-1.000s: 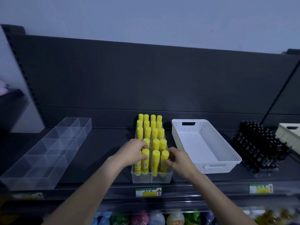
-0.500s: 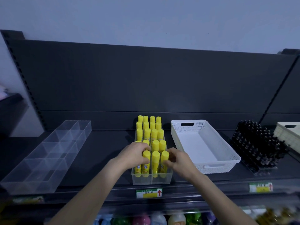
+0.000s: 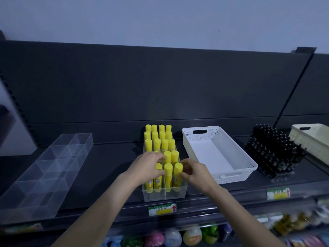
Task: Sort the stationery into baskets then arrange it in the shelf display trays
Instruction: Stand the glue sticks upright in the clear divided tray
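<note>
Several yellow glue sticks (image 3: 161, 139) stand upright in rows in a clear display tray (image 3: 164, 195) on the dark shelf. My left hand (image 3: 146, 166) has its fingers curled round the front-left glue sticks (image 3: 158, 167). My right hand (image 3: 194, 172) pinches the front-right glue stick (image 3: 178, 169) from the right side. A white perforated basket (image 3: 248, 161), with nothing visible inside, sits just right of the tray.
A clear divided tray (image 3: 44, 168) with nothing visible in it lies at the shelf's left. A black rack of dark pens (image 3: 272, 148) and a cream basket (image 3: 313, 139) stand at the right. Price tags (image 3: 162, 209) line the shelf edge; colourful items fill the shelf below.
Both hands stay at the front row of glue sticks with only slight finger shifts. The view has tilted a little.
</note>
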The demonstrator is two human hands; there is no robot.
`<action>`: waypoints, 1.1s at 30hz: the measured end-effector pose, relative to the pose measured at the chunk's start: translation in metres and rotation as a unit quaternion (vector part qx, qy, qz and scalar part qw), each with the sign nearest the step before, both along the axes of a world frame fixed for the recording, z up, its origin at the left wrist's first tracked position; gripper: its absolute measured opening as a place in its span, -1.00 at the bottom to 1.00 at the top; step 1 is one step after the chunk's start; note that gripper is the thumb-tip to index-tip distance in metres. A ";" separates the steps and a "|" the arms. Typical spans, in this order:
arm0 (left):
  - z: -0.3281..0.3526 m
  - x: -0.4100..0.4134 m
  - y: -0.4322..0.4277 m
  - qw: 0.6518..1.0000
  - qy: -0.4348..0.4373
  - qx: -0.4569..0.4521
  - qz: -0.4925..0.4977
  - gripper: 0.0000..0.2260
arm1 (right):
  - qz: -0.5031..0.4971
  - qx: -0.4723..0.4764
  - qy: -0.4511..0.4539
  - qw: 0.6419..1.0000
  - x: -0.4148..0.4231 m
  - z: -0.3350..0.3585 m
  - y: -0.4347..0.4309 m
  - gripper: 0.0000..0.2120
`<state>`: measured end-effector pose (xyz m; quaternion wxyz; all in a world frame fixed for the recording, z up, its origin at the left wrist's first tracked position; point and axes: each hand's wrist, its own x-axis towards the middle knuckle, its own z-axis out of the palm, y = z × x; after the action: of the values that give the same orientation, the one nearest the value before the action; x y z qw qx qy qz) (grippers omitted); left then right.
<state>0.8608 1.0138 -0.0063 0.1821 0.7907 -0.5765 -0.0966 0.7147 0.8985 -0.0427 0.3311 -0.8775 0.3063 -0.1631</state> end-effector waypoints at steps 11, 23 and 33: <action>0.009 -0.069 -0.035 0.986 0.063 -0.153 0.014 -0.69 | -0.180 -0.036 -0.071 0.980 -0.091 0.025 -0.081 -0.71; -0.052 -0.113 -0.166 0.897 0.289 -0.013 0.335 -0.76 | -0.124 0.038 0.113 0.985 -0.133 -0.014 -0.188 -0.71; 0.017 -0.150 -0.141 0.875 0.305 -0.276 0.255 -0.73 | -0.131 0.032 -0.147 0.980 -0.173 0.037 -0.173 -0.75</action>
<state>0.7108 0.8724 0.0104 0.5776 0.7595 -0.2739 -0.1199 0.5418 0.7257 -0.0061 0.3766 -0.7852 0.3717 -0.3219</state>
